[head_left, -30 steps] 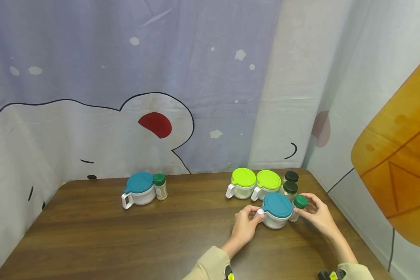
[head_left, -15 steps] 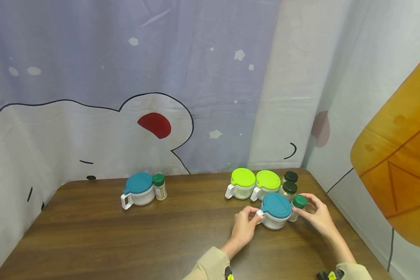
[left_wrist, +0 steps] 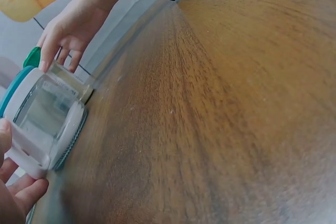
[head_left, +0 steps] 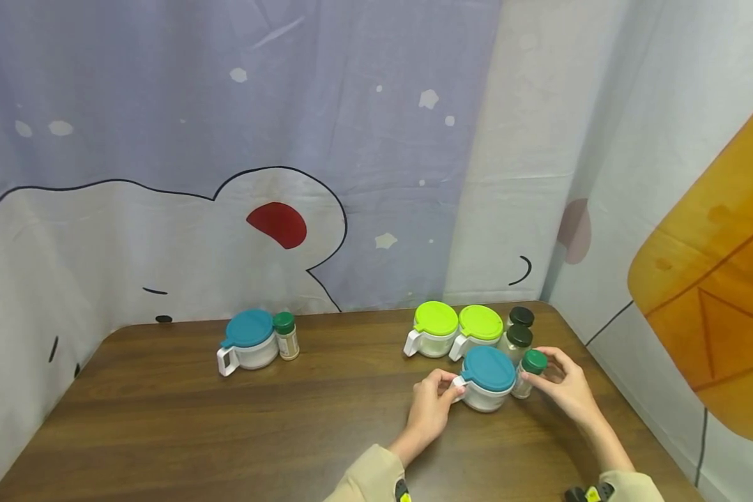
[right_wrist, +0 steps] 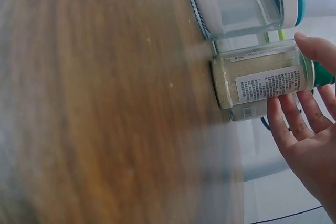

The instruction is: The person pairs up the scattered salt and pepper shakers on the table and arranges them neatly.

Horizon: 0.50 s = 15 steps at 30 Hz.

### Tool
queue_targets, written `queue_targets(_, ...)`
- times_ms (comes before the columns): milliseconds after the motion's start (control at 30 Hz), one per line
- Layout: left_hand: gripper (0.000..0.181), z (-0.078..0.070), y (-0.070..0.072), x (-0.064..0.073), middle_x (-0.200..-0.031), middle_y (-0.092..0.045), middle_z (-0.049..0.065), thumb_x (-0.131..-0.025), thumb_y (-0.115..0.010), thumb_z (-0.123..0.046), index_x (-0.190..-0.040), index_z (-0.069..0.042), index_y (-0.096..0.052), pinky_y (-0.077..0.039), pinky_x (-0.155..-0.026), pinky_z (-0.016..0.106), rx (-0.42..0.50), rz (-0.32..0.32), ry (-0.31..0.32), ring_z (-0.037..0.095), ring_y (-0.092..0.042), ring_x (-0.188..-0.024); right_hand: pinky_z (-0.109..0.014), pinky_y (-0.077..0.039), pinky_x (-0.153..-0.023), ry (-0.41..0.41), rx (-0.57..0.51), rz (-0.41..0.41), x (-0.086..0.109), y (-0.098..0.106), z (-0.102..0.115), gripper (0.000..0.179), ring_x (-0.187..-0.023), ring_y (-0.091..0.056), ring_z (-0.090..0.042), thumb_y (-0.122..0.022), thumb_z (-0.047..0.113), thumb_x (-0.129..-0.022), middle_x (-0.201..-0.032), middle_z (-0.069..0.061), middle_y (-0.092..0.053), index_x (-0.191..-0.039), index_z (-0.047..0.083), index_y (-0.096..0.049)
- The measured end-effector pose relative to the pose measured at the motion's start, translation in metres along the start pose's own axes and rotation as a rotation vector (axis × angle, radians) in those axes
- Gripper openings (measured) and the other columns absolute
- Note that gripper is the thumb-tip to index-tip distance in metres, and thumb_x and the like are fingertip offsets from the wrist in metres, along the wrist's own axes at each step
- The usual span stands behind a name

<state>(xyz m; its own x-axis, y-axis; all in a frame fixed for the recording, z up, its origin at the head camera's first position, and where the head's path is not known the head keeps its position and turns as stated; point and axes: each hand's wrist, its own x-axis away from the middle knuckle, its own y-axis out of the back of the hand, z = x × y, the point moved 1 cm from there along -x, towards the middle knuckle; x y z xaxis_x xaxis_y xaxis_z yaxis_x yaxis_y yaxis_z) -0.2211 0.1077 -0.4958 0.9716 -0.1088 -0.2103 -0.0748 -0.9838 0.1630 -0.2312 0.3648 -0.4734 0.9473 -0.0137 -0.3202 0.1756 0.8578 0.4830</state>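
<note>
My left hand (head_left: 431, 408) pinches the white handle of a seasoning jar with a blue lid (head_left: 488, 369). That jar stands upright on the wooden table. Right beside it is a green-capped spice bottle (head_left: 526, 378), and my right hand (head_left: 567, 387) grips it with the thumb near the cap and the fingers on the far side. In the right wrist view the bottle (right_wrist: 262, 80) shows a printed label and pale brown contents. The left wrist view gives the clear glass body of the seasoning jar (left_wrist: 44, 108), its base close to the table surface.
Behind stand two seasoning jars with lime lids (head_left: 436, 328) and two black-capped bottles (head_left: 519, 341). Far left on the table (head_left: 257, 432) are another blue-lidded jar (head_left: 251, 338) and a green-capped spice bottle (head_left: 286, 337). A printed curtain (head_left: 383, 153) hangs along the back and right edges.
Both hands have shifted slightly left, and the blue-lidded seasoning jar and the green-capped spice bottle have moved with them. The other jars and bottles stay put.
</note>
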Motion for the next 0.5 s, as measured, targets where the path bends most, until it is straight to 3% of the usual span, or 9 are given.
queue_targets(500,0.013,-0.0022,0.0014,0.006,-0.092,-0.074,0.008,-0.086,-0.069,-0.013,-0.095,-0.004,-0.066,-0.053,-0.069,0.016,-0.003,-0.038,0.008,0.011,-0.07,-0.082,-0.012,-0.05,-0.077,0.005,-0.026,0.014,-0.0013,-0.0061,0.0036,0.047,-0.093,-0.058,0.01,-0.076,0.006,-0.08,-0.104,0.025,-0.057,-0.12,-0.001,-0.052)
